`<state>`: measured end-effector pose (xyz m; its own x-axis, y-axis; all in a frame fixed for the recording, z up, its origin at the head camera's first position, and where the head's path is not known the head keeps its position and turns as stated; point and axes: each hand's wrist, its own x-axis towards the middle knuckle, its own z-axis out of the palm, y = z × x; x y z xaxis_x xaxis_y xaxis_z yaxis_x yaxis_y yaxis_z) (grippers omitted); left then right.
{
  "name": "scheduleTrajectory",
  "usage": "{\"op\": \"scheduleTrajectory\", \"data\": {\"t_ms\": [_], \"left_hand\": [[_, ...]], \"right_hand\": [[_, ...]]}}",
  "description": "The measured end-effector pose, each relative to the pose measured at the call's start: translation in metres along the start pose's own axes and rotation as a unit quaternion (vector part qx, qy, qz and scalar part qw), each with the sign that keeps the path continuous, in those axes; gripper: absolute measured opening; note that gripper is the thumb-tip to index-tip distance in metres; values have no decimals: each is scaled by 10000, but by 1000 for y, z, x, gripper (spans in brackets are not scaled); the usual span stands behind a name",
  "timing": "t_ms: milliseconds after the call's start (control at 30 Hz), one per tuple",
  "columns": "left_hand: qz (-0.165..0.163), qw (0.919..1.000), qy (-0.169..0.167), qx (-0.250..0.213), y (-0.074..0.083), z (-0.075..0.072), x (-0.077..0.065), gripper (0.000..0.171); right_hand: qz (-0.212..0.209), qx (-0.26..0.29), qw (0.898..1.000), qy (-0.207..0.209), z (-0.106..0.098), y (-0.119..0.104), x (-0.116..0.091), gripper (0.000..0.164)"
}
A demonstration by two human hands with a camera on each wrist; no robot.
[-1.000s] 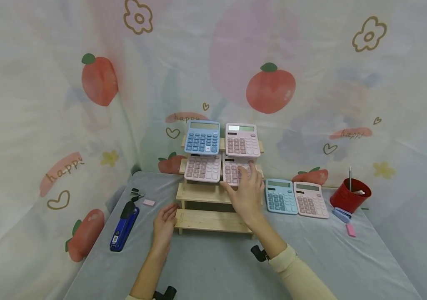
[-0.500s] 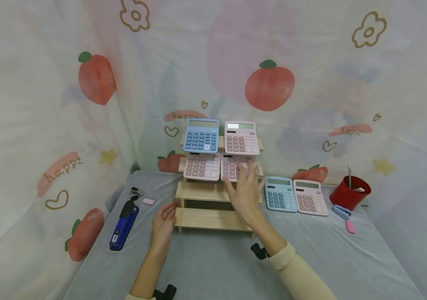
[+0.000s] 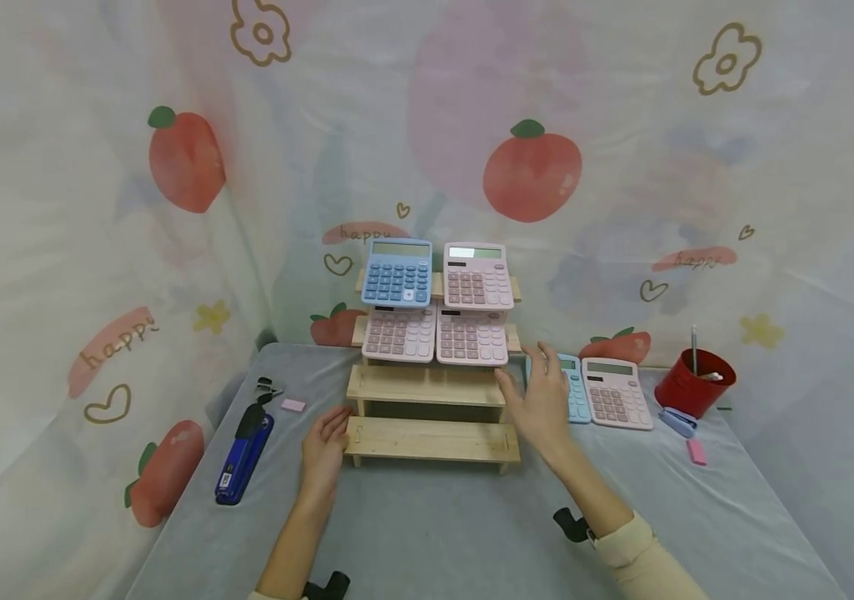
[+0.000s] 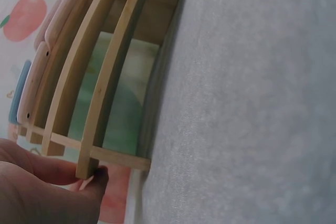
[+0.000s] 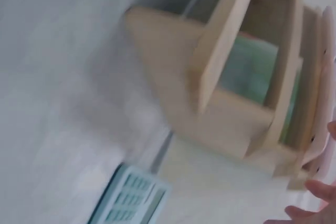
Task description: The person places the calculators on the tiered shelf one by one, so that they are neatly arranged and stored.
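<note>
A wooden tiered stand [image 3: 427, 435] sits mid-table. My left hand [image 3: 324, 450] holds the left end of its lowest step; in the left wrist view thumb and finger [image 4: 97, 184] lie on either side of that step's end. On the top step lean a blue calculator [image 3: 397, 273] and a pink calculator [image 3: 477, 277]. Below them lean two more, a left pink calculator [image 3: 399, 333] and a right pink calculator [image 3: 471, 338]. My right hand [image 3: 542, 408], holding nothing, hovers right of the stand with fingers spread. It partly hides a light-blue calculator [image 3: 576, 392].
Another pink calculator [image 3: 616, 396] lies beside the light-blue one. Farther right are a red pen cup [image 3: 685, 387], a small blue stapler [image 3: 677, 422] and a pink eraser [image 3: 696, 452]. At left lie a large blue stapler [image 3: 244, 458] and a pale pink eraser [image 3: 293, 406].
My right hand has left the lower right pink calculator and moved right, towards the light-blue one. The left hand stays at the stand's end, and the shelved calculators keep their places.
</note>
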<state>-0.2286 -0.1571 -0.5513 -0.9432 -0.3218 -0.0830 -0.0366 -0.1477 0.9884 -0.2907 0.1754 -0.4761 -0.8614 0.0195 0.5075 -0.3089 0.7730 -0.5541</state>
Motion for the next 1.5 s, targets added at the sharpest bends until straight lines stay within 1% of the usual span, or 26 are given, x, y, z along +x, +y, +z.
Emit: {"op": "scheduleTrajectory", "data": {"t_ms": [133,200,367,500,600,733,867,1000,1200,1333,1500], "left_hand": [[9,10000,3,38,1,-2,-1,57],[-10,10000,16,60,1,-2,-1,56],[-54,10000,23,57,1,-2,-2,57],[-6,10000,50,74,2,-2,-3,57],[-5,9999,65,91,2,-2,-3,56],[-8,10000,42,90,2,-2,-2,56],[-13,10000,38,54,2,-1,-1,56],[-16,10000,34,48,1,-1,-1,57],[-13,10000,36,35,1,-1,-1,57],[-32,10000,45,53,2,0,-1,57],[-80,9999,54,107,3,1,-2,57]], "right_hand": [[68,-75,9999,96,-9,26,-4,65],[148,-237,9995,118,-14,40,-6,64],[589,-559,9967,38,-27,82,-10,63],[920,-805,9923,-194,-37,114,-10,63],[1145,-1005,9875,-405,-44,134,-10,64],[1489,-1232,9783,-746,-52,157,-11,68],[1778,-1368,9689,-1043,-58,180,-11,76],[1902,-1393,9627,-1326,-61,195,-13,85],[2059,-1191,9548,-1785,-62,203,-9,102],[2051,-1000,9555,-1871,-60,210,-4,107],[1976,-933,9586,-1826,-61,216,-3,109]]}}
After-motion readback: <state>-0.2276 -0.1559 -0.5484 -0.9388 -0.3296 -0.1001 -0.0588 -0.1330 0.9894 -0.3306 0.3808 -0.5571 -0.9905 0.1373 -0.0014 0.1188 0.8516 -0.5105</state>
